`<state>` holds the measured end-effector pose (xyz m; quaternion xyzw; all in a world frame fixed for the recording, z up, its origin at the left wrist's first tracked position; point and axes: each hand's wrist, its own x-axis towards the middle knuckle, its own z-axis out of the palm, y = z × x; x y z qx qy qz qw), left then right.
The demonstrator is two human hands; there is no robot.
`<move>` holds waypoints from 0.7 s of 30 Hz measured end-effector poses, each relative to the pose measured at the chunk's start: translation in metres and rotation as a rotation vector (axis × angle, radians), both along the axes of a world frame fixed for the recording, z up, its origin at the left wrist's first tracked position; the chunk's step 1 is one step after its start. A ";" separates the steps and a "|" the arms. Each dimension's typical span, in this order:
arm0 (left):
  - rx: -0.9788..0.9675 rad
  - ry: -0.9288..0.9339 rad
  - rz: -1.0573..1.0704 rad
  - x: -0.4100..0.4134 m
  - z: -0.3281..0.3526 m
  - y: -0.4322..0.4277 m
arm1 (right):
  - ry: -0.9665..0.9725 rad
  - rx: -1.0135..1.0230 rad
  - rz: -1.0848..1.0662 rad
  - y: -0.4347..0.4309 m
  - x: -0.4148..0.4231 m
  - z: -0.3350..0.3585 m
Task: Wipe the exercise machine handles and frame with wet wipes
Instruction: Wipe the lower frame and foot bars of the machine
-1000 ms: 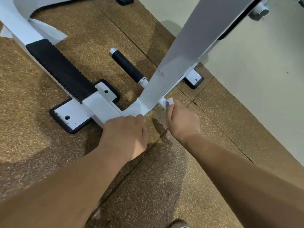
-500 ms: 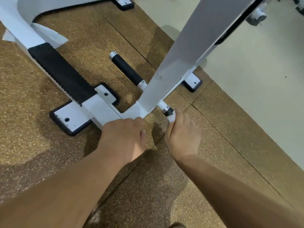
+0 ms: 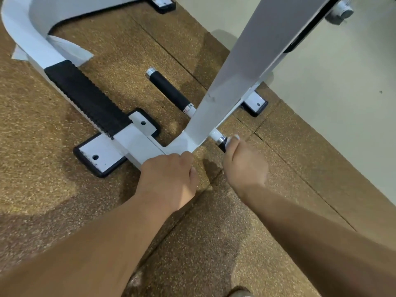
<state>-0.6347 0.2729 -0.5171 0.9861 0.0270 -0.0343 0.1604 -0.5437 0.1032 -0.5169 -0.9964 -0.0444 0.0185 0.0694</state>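
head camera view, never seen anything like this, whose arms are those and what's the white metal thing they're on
This is filmed by a camera on a person's head, looking down at their own arms. The white frame belongs to an exercise machine standing on a speckled brown floor mat. Call each hand a grip: the left grip holds the frame's base, and the right grip holds a wet wipe against the near black handle. A second handle sticks out on the frame's far side.

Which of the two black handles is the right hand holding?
The near handle, right of the post; the right hand wraps it. The far handle is untouched.
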 end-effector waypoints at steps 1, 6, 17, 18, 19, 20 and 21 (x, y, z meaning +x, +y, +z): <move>0.002 -0.006 -0.003 0.000 0.000 0.000 | -0.119 -0.064 0.060 -0.008 -0.021 -0.012; 0.010 -0.038 -0.008 -0.002 -0.003 0.001 | -0.016 -0.037 0.028 -0.006 -0.024 -0.007; 0.012 0.011 0.017 0.000 0.002 0.000 | 0.302 0.147 -0.111 0.013 0.026 0.008; 0.018 0.005 0.019 0.000 0.002 0.000 | 0.075 0.074 -0.005 0.005 0.007 -0.002; 0.024 0.003 0.019 0.000 0.003 0.000 | -0.068 0.000 0.069 -0.005 -0.013 -0.011; 0.028 0.002 0.017 0.000 0.002 0.000 | -0.149 -0.083 0.118 -0.013 -0.031 -0.020; 0.028 0.002 0.014 -0.001 0.002 0.000 | -0.202 -0.150 0.142 -0.018 -0.044 -0.025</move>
